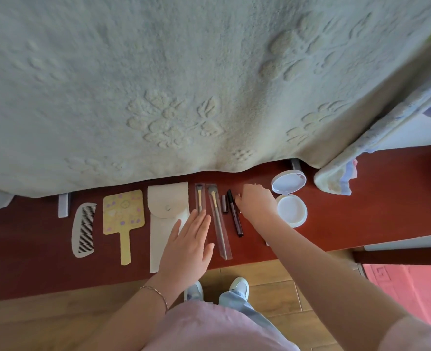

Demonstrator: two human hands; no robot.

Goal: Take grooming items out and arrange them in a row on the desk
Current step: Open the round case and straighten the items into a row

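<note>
Narrow dark-red wooden desk [336, 224] strip; far edge covered by the hanging pale embossed blanket [184, 84], near edge dropping to the wood-plank floor [57, 312]. Bare desk surface lies beyond the right hand, past the compact, up to a folded pastel cloth [336, 178].

Left hand [186, 244] flat, fingers straight and spread, resting over the lower part of the cream fabric pouch [167, 211] and the lower end of the short makeup brush in a clear sleeve [199, 196]. Just right of it lies the longer sleeved brush [218, 224]. Left of the pouch: yellow patterned hand mirror [123, 214], then white comb [84, 229].

Right hand [257, 201] fingers curled down, tips at the desk; whether they pinch anything, cannot tell. Immediately left of it: black pen-shaped liner [234, 214] and small dark tube [225, 203]. Immediately right: round white compact [290, 198], lid open, near touching the wrist.

All items lie lengthwise, side by side in one row.
</note>
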